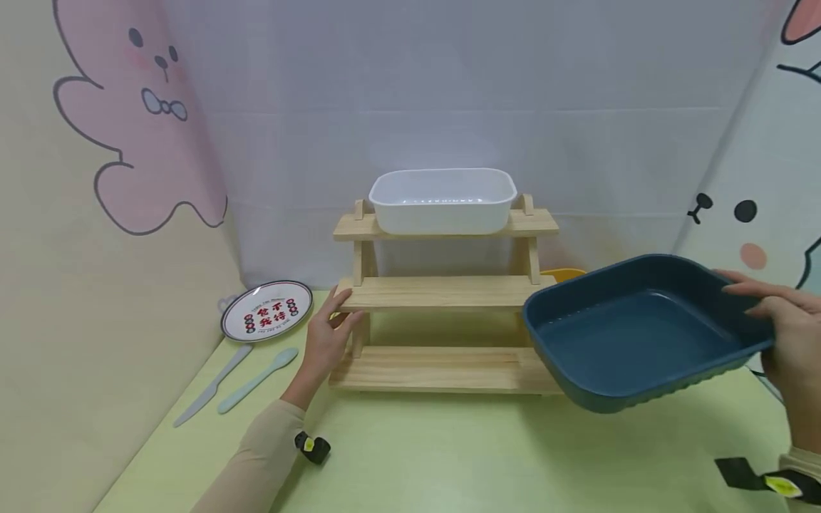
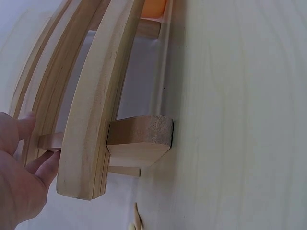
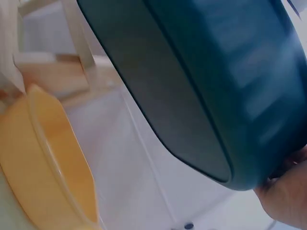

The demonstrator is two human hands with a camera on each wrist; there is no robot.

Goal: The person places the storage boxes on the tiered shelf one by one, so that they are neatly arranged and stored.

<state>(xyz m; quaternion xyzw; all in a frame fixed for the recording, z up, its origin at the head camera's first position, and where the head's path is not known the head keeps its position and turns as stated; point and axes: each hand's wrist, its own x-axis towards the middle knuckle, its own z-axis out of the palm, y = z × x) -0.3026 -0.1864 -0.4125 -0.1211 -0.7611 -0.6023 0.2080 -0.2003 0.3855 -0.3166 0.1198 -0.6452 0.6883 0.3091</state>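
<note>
Right wrist, blue dish [image 3: 230, 81] blurred, fingers [image 3: 288, 201] cropped

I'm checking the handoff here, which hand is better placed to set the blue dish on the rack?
Probably the right hand: it already grips the blue dish beside the rack. The left hand only steadies the rack's middle shelf.

Three dishes [image 1: 442, 201], one plate [image 1: 266, 310]
</note>
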